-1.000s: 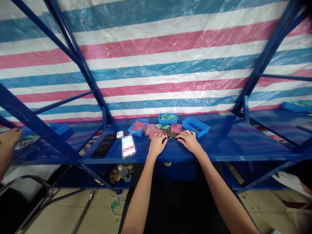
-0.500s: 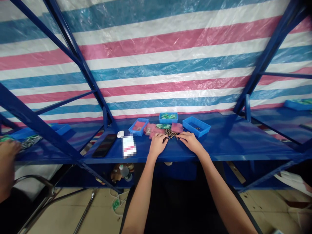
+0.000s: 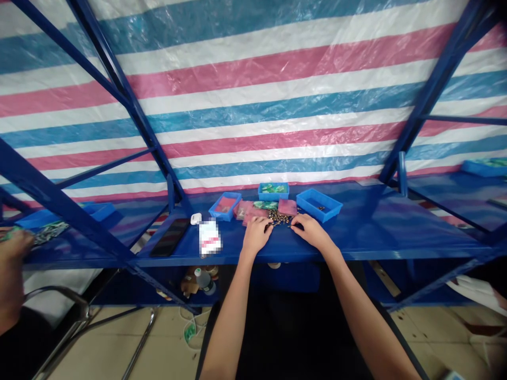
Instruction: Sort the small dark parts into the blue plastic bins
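Observation:
A pile of small brass-coloured metal pieces (image 3: 282,217), too small to name surely, lies on the blue table between my hands. My left hand (image 3: 256,233) rests at the pile's left edge, fingers bent and their tips close together among the pieces. At the right edge, my right hand (image 3: 311,230) has thumb and forefinger drawn together in a pinch near the tabletop. What either hand's fingertips hold is too small to make out. Behind the pile lie pink bags (image 3: 288,206) and a green-and-white packet (image 3: 265,205).
Blue trays stand around the pile: one with pink contents (image 3: 214,212), one with green packets (image 3: 273,197), and one at right (image 3: 332,212) holding few small pieces. A black phone (image 3: 171,237) and white case (image 3: 195,218) lie left. Another person's hand (image 3: 16,250) is at far left.
My right hand has drawn slightly right, away from the pile, and its thumb and forefinger have come together. My left hand stays nearly still.

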The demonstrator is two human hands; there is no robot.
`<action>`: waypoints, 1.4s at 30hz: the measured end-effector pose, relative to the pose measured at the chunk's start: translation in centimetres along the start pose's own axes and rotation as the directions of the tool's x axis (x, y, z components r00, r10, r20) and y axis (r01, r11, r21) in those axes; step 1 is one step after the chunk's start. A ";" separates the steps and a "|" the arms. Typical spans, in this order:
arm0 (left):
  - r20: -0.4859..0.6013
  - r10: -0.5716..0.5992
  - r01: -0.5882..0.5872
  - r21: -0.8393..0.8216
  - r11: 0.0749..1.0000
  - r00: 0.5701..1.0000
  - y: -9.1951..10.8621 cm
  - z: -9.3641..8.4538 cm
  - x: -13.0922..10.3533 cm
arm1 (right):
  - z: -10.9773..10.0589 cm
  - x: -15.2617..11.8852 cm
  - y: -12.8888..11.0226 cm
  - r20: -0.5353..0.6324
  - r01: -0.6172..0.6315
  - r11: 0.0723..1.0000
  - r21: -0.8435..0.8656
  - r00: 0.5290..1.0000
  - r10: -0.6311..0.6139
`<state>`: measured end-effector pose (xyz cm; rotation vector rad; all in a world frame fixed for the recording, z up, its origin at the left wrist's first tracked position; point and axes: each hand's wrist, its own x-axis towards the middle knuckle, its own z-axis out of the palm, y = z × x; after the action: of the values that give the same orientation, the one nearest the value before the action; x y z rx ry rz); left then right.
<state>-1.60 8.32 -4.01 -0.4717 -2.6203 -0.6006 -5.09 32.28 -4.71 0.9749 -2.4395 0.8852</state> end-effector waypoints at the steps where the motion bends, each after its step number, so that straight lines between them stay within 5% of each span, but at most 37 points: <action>1: -0.002 0.001 -0.001 0.000 1.000 1.000 0.0 0.0 0.0 | 0.0 0.0 -0.1 -0.003 0.004 1.000 0.015 1.000 -0.004; 8: 0.008 -0.008 0.008 0.012 1.000 1.000 0.1 -0.1 -0.1 | -0.2 -0.1 -0.9 0.005 -0.008 0.997 0.074 1.000 0.007; 14: 0.001 0.008 -0.008 0.000 1.000 1.000 0.0 -0.1 0.0 | -0.5 -0.2 -0.1 -0.252 -0.059 0.994 -0.087 0.967 0.035; 16: 0.003 0.007 -0.007 -0.005 1.000 1.000 0.0 -0.1 0.0 | -0.9 -0.2 0.4 -0.397 -0.180 0.963 -0.202 0.914 0.088; 19: -0.002 0.004 -0.004 -0.007 1.000 1.000 0.0 -0.1 0.0 | -1.3 0.0 1.1 -0.616 -0.439 0.864 -0.246 0.759 0.210; 21: -0.005 0.005 -0.005 -0.009 1.000 1.000 0.0 -0.1 0.0 | -1.3 0.1 1.2 -0.692 -0.549 0.807 -0.218 0.670 0.269; 23: -0.008 0.004 -0.004 -0.013 1.000 1.000 0.0 0.0 -0.1 | -1.3 0.0 0.9 -0.724 -0.591 0.777 -0.216 0.631 0.278; 25: -0.017 0.002 -0.002 -0.020 1.000 1.000 0.0 0.0 -0.1 | -1.2 -0.2 0.4 -0.717 -0.567 0.781 -0.260 0.655 0.237; 32: -0.026 0.001 -0.002 -0.022 1.000 1.000 0.0 0.0 -0.2 | -1.0 -1.5 -1.9 -0.505 -0.421 0.750 -0.510 0.852 0.135; 42: -0.014 -0.008 0.008 -0.020 1.000 1.000 0.0 0.0 -0.1 | -0.3 -1.8 -0.8 -0.422 -0.408 0.764 -0.499 0.885 0.197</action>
<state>-1.55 8.34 -4.07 -0.4613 -2.6063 -0.6303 -3.27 32.87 -5.12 0.1709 -2.3500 0.3055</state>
